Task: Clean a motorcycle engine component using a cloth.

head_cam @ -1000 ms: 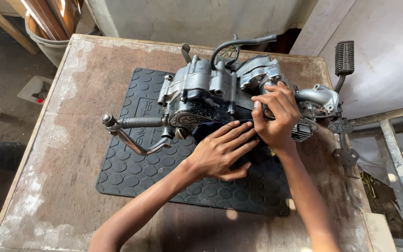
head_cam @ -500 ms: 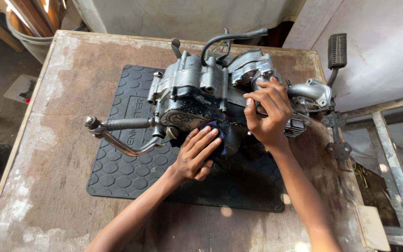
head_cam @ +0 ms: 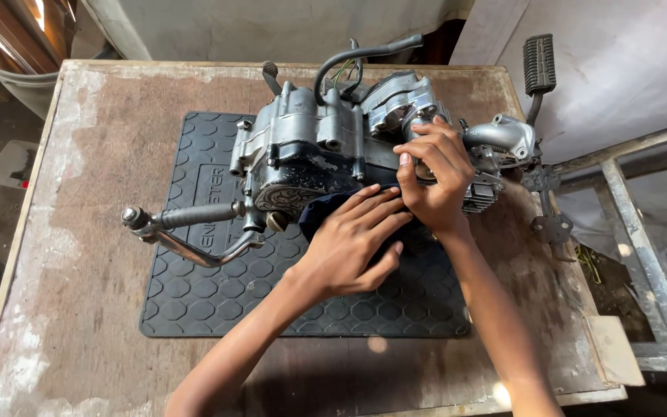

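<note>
From the head view I look straight down on a grey cast-metal motorcycle engine (head_cam: 333, 147) lying on a black rubber mat (head_cam: 218, 301) with a hexagon tread, which keeps the heavy casing from sliding on the worn, paint-flecked wooden table (head_cam: 63, 232). My left hand (head_cam: 353, 243) lies flat with the fingers spread, pressing a dark blue cloth (head_cam: 326, 207) against the engine's lower edge; it clamps nothing. My right hand (head_cam: 434, 181) curls over the finned cylinder end, fingers bent as if steadying it, though I cannot tell whether they grip any part. A chromed kick-start lever (head_cam: 179, 232) juts left across the mat, and a black rubber hose (head_cam: 357, 55) arches over the top.
</note>
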